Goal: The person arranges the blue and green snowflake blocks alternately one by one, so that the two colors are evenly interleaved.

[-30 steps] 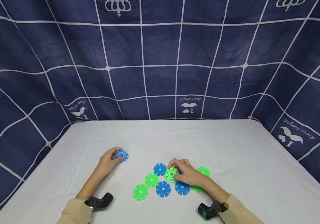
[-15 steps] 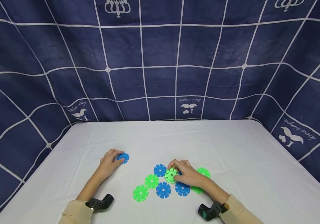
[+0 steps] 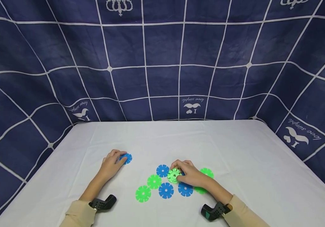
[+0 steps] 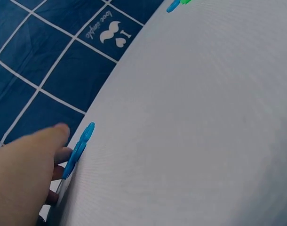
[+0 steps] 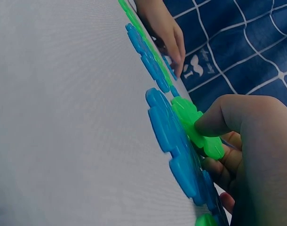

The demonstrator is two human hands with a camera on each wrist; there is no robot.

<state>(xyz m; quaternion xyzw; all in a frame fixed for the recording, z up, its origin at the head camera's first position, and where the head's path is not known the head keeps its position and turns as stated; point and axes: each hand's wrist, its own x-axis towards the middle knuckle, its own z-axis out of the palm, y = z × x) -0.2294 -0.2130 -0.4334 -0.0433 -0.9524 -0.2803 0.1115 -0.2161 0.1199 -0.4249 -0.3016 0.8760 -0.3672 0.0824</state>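
A blue notched snowflake disc (image 3: 127, 158) lies on the white table at the left. My left hand (image 3: 112, 164) rests at its edge with loosely bent fingers; in the left wrist view the thumb stands a little off that disc (image 4: 78, 151). Nearer the middle, my right hand (image 3: 191, 174) pinches a green snowflake disc (image 3: 173, 175) between thumb and fingers. In the right wrist view the thumb lies on the face of this green disc (image 5: 185, 117), beside a larger-looking blue disc (image 5: 169, 136). The fingers partly hide another blue disc behind the right hand.
Around the right hand lie blue discs (image 3: 166, 190) and green discs (image 3: 154, 182), all flat. Two green ones (image 3: 207, 172) are partly covered by the right hand and forearm. A dark blue gridded curtain (image 3: 162, 82) hangs behind the white table (image 3: 236, 142).
The left hand's blue disc, earlier tilted in its fingers, now lies flat and slightly further right; the fingers have loosened. The right hand keeps its hold on the green disc in the same place.
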